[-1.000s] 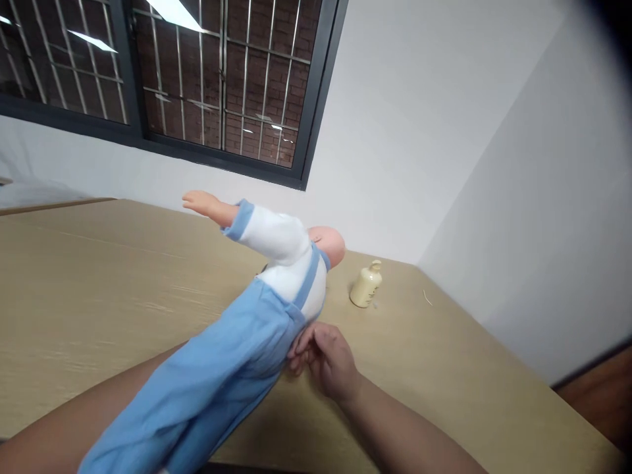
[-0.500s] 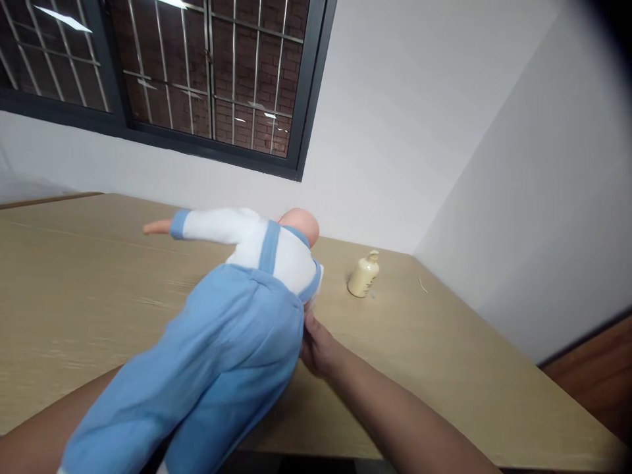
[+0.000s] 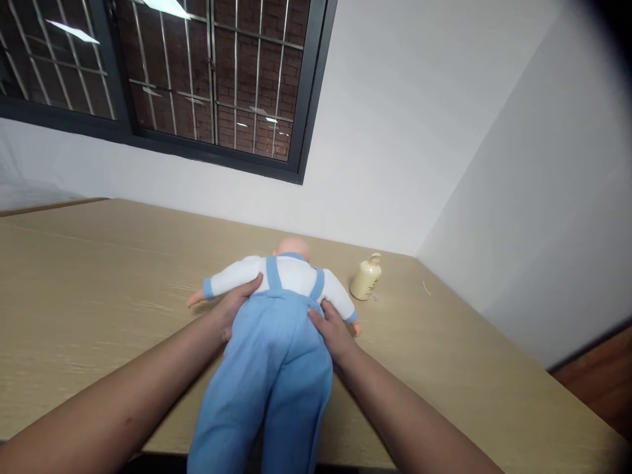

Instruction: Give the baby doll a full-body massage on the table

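Beside white walls (image 3: 419,118), a tan table (image 3: 123,276) underlies a doll (image 3: 281,329).

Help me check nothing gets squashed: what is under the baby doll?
Tan tabletop shows on both sides of the baby doll. Its body, back upward, covers whatever lies directly underneath, its own front, and parts of the left hand and right hand.
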Demonstrator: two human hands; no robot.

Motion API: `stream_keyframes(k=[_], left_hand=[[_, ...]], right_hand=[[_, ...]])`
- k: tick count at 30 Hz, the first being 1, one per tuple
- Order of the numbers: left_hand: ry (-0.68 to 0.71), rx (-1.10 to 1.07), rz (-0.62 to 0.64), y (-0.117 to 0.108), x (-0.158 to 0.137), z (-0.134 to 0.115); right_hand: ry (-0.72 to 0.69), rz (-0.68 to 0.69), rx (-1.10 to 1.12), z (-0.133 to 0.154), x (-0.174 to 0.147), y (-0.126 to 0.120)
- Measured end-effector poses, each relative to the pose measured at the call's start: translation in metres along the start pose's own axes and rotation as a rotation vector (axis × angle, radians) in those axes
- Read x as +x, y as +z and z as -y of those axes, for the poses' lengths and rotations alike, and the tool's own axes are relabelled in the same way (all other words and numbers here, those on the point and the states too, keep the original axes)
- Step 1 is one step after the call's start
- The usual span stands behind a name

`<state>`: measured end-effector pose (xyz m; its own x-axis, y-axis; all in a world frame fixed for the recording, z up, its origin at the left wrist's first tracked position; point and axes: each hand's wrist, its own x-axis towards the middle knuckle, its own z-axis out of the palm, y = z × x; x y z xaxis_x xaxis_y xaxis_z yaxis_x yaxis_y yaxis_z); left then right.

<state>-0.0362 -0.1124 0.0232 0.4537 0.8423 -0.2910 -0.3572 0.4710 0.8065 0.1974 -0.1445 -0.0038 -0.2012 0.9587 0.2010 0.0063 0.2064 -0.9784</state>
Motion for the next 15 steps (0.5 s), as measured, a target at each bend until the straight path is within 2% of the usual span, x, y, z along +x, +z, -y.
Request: stream_keyframes(k=[3, 7, 11, 15], left_hand=[[-0.031, -0.063, -0.036, -0.002, 0.005, 0.002], [0.037, 0.085, -0.025, -0.007, 0.008, 0.006], [0.173, 0.461, -0.137, -0.005, 0.004, 0.006], [0.317, 0.924, -0.249, -0.003, 0.001, 0.005]], right_hand=[[0.043, -0.031, 0.001, -0.007, 0.003, 0.000], [0.149, -0.032, 0.073, -0.012, 0.003, -0.001], [0.201, -0.036, 0.046, -0.013, 0.004, -0.005], [0.163, -0.080, -0.213, -0.014, 0.008, -0.013]])
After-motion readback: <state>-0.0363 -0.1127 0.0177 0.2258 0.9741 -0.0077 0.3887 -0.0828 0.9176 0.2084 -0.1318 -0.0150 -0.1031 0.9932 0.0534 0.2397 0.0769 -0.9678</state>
